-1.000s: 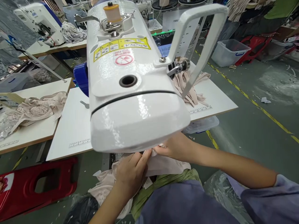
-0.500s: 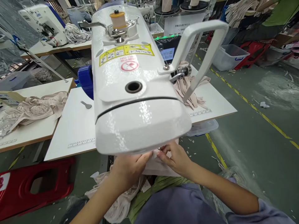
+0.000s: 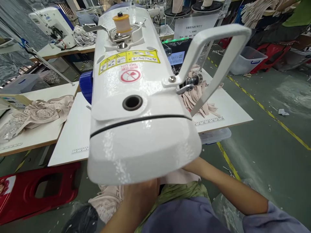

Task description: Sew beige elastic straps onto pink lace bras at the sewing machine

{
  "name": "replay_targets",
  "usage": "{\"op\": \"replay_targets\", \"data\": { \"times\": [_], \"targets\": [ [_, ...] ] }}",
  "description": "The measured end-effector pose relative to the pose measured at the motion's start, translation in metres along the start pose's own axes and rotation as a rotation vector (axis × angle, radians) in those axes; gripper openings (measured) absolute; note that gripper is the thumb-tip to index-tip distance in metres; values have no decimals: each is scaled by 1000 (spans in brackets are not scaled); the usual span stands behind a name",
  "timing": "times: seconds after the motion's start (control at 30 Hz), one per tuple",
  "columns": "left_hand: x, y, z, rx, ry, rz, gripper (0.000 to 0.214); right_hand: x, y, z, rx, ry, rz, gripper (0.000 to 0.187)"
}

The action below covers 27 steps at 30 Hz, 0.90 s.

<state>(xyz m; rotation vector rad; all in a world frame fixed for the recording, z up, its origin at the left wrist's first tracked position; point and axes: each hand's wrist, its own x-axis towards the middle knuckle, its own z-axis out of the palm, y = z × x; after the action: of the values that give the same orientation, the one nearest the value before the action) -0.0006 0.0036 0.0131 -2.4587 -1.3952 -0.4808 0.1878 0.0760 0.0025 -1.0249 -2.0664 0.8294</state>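
A white sewing machine (image 3: 143, 145) fills the middle of my view, and its rounded head covers most of what my hands do. My left hand (image 3: 143, 192) is under the head's front edge with only its back showing; the fingers are hidden. Of my right hand (image 3: 193, 166) just the wrist end shows at the head's right corner, its fingers out of sight too. A pale pink piece of fabric (image 3: 181, 176) lies between the two hands, above my lap. Left of my left forearm hangs a bundle of beige lace garments (image 3: 109, 202).
Beige fabric strips (image 3: 198, 102) are piled on the white table (image 3: 230, 111) right of the machine. More beige garments (image 3: 46, 113) lie on a left-hand table. A red plastic stool (image 3: 60, 181) stands at lower left. A clear bin (image 3: 247, 61) sits on the floor at right.
My view has come closer over the machine head, which now covers more. My left hand has moved lower and toward me; both hands' fingers, visible pinching the fabric before, are now hidden.
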Motion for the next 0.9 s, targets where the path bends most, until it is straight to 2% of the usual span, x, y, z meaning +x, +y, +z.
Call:
{"op": "replay_targets", "data": {
  "times": [0.23, 0.47, 0.7, 0.9],
  "targets": [
    [-10, 2, 10, -162, -69, -217, 40, 16, 1, -4, 51, -3, -13, 35],
    [-14, 4, 12, -187, -73, -265, 39, 17, -2, -10, 45, -4, -34, 32],
    [-13, 7, 11, -168, -116, -251, 44, 13, 0, -18, 73, 8, -74, 30],
    [-20, 1, 10, -166, -138, -249, 46, 12, -5, -14, 95, 19, -67, 34]
  ]
}}
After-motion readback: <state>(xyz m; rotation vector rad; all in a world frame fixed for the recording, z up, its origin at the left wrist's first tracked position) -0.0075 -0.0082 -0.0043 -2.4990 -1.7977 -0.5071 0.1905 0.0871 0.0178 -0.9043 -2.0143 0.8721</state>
